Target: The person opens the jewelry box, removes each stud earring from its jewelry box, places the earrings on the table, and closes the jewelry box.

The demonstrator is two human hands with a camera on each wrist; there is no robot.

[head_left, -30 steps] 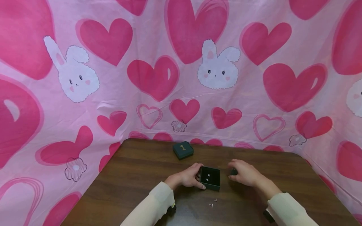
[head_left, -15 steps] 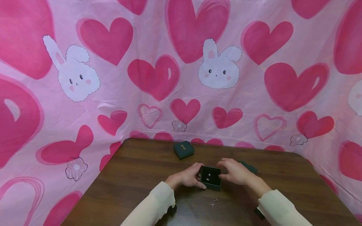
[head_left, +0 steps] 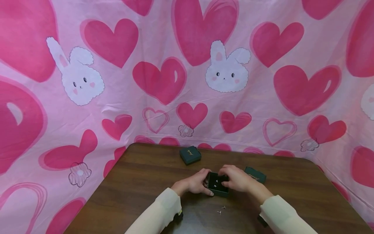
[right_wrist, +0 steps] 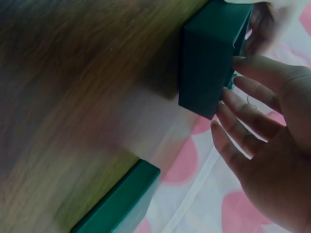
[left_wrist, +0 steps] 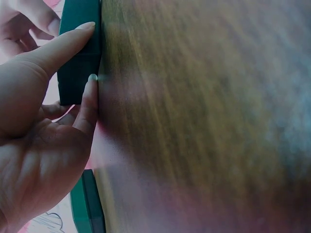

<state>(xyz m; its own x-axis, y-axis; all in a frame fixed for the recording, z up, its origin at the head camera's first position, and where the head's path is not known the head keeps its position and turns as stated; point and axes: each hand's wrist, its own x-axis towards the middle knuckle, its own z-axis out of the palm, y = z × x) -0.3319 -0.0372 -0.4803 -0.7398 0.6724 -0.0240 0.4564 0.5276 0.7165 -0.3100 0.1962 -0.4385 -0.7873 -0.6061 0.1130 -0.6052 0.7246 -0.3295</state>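
Observation:
A small open dark green jewelry box sits on the table with a black pad inside. Two star-shaped stud earrings show on the pad. My left hand holds the box from its left side, the thumb along the near wall of the green box in the left wrist view. Over the box's right edge, my right hand has its fingertips at the opening. The right wrist view shows those fingers fairly straight beside the box wall; their tips are partly hidden. Two small silver earrings lie nearer me.
A green lid with gold lettering lies to the right, partly behind my right hand. Farther back stands another green box, also gold-lettered. The wooden table meets a pink heart-print cloth behind it.
The right hand has let go of a dark green lid, which now lies at the right, and moved left onto the box. My left hand stays on the box.

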